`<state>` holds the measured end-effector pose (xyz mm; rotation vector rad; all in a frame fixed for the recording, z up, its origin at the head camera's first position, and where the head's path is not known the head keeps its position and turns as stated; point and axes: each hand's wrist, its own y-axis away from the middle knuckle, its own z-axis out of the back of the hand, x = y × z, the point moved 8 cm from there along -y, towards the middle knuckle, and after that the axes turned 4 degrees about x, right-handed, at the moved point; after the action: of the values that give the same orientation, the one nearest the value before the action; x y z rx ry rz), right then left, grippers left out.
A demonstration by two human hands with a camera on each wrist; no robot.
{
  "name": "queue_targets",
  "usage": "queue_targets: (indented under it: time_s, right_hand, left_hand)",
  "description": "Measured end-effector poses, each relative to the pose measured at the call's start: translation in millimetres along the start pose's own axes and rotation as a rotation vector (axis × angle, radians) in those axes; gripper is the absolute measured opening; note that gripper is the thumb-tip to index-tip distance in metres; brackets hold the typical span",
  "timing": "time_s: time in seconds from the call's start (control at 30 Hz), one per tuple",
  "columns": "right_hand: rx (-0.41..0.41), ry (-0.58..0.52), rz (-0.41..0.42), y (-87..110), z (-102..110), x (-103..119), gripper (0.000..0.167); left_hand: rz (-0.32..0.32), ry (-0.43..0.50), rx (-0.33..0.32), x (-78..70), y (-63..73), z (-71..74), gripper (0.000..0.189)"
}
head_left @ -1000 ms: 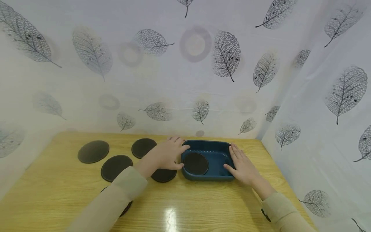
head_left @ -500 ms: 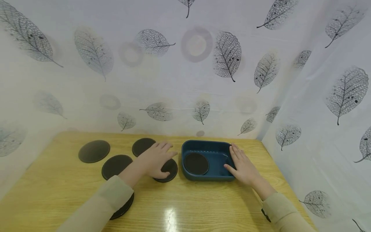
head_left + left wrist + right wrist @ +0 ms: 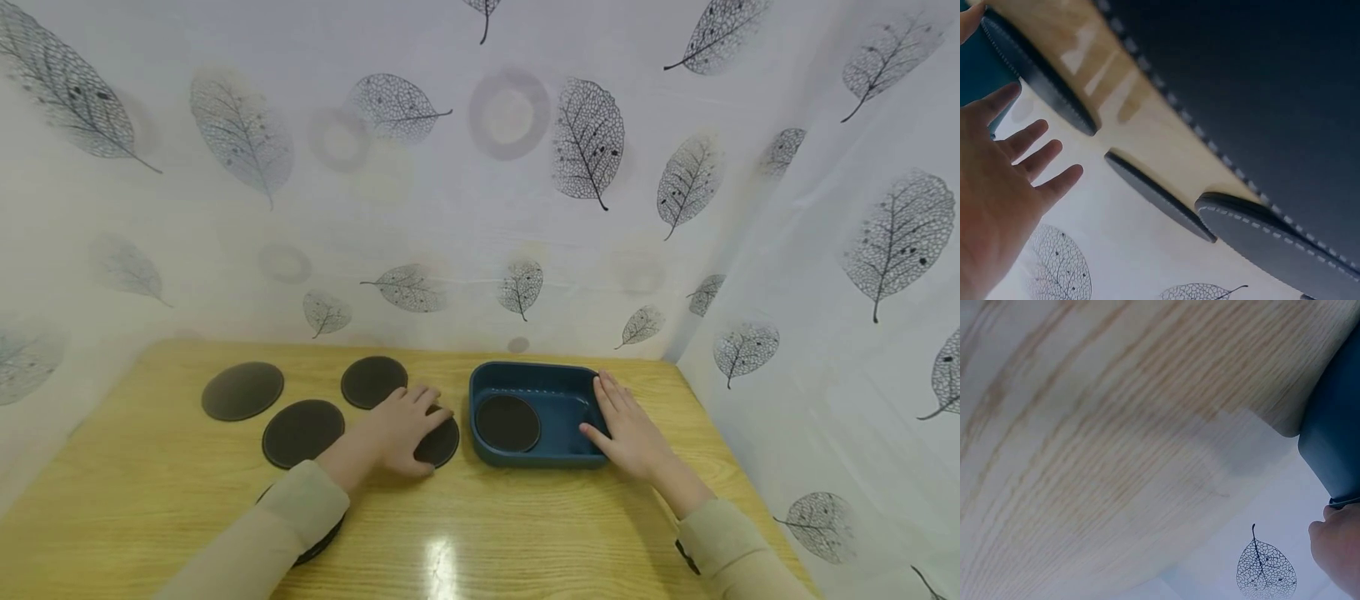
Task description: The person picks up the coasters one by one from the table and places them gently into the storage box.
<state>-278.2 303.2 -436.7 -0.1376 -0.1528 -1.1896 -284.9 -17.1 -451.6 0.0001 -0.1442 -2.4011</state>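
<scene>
My left hand (image 3: 405,429) is low over a round black coaster (image 3: 441,440), fingers spread at its far side and thumb by its near edge. The left wrist view shows that coaster (image 3: 1041,75), with pale stitching round its edge, between the thumb and the straight fingers (image 3: 1034,159). Just right of it stands a dark blue rectangular tray (image 3: 570,423) with rounded corners. Another black coaster (image 3: 507,423) lies in the tray's left half. My right hand (image 3: 632,432) rests on the tray's right rim, fingers straight along it and thumb over the inside.
More black coasters lie on the wooden table (image 3: 525,533): one at the back (image 3: 373,382), one left of my hand (image 3: 302,433), one far left (image 3: 242,391), and one partly under my left sleeve (image 3: 322,542). Leaf-patterned white sheeting (image 3: 450,208) borders the back and right.
My left hand has left the tray's left rim, drawn back to the left and come down over the nearest coaster. The right hand and the tray stay in place.
</scene>
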Motion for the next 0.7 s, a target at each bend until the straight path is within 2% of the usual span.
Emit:
queue_targets:
  time_s: [0.3,0.43,0.57,0.7]
  right_hand:
    - [-0.003,0.003,0.007,-1.8,-2,-4,0.087]
    - [0.008,-0.011,-0.005,-1.0,-3,-5,0.087]
    - [-0.013,-0.016,0.006,-0.2,-2,-3,0.086]
    - [-0.039,-0.032,0.025,-0.1,0,0,0.086]
  left_hand:
    - [0.007,0.021,0.040,-3.2,-5.1,-11.2,0.083]
    - [0.013,-0.019,0.047,-5.4,-6.6,-14.5,0.084]
    - [0.026,-0.069,0.063,-5.4,-7.8,-19.0,0.084]
    - [0.028,-0.075,0.062,-4.1,-9.4,-21.5,0.083]
